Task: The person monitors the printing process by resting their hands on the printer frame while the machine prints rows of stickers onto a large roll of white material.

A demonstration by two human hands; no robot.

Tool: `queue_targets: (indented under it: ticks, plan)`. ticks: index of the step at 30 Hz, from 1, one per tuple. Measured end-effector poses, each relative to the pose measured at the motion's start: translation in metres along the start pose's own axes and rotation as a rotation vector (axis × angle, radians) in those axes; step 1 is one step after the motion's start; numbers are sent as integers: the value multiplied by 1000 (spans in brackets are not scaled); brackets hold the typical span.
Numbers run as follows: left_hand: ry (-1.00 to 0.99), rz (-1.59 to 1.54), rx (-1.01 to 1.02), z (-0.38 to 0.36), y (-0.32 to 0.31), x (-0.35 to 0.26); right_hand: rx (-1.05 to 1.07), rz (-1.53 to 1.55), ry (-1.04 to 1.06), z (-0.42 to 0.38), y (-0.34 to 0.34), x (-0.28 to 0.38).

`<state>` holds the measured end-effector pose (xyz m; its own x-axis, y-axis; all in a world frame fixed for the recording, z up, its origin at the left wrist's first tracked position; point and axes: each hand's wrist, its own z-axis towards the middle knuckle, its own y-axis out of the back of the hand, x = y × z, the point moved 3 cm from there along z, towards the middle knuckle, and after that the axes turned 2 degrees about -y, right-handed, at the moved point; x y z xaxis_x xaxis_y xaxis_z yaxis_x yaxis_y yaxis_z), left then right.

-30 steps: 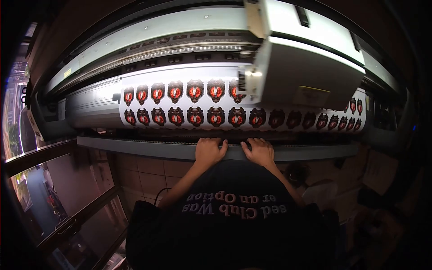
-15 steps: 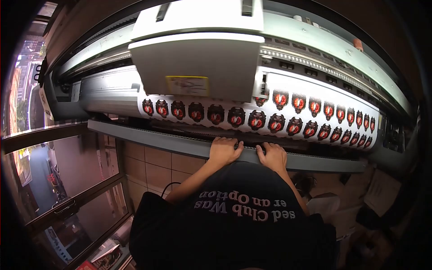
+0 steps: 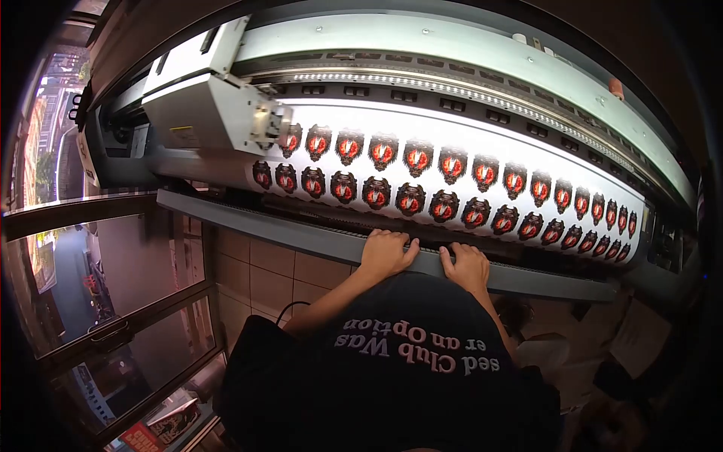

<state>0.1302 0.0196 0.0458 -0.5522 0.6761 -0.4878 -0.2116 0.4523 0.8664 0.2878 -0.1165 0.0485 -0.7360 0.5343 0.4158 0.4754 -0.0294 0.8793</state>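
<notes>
Both of my hands rest on the long grey front rail (image 3: 301,235) of a wide-format printer. My left hand (image 3: 388,254) lies palm down, thumb apart, its fingers bent over the far edge and their tips partly hidden. A short way to the right, my right hand (image 3: 465,267) rests the same way, thumb apart. Neither hand holds anything loose. Beyond them, a white printed sheet (image 3: 316,113) covers the printer bed, bearing rows of black and red emblems. The white print carriage (image 3: 199,113) sits over the sheet's left end.
A lit guide rail (image 3: 422,84) runs behind the sheet. At left stands a glass door with a dark frame (image 3: 124,331). Floor tiles (image 3: 271,267) show below the printer. Printed items (image 3: 162,429) lie at bottom left, and an orange-brown spool (image 3: 616,88) stands at far right.
The print carriage has slid left along its rail, uncovering more of the upper row of emblems. My view has shifted slightly; both hands stay on the front rail.
</notes>
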Motion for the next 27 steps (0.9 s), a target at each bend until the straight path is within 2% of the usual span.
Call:
queue_targets:
  ticks: [16,18,22,27]
  plan:
    - [-33,-33,-47,0,-3,-1,-22,-32,-60,-1,3,0]
    - [-13,80,-86,-2,-4,-1,-43,14,11,-2,-2,-2]
    - [-7,45,-21,0,-1,-3,-5,18,-20,-2,-1,-3]
    - [-66,-12,-157,1,1,-7,-29,50,-32,-5,0,-2]
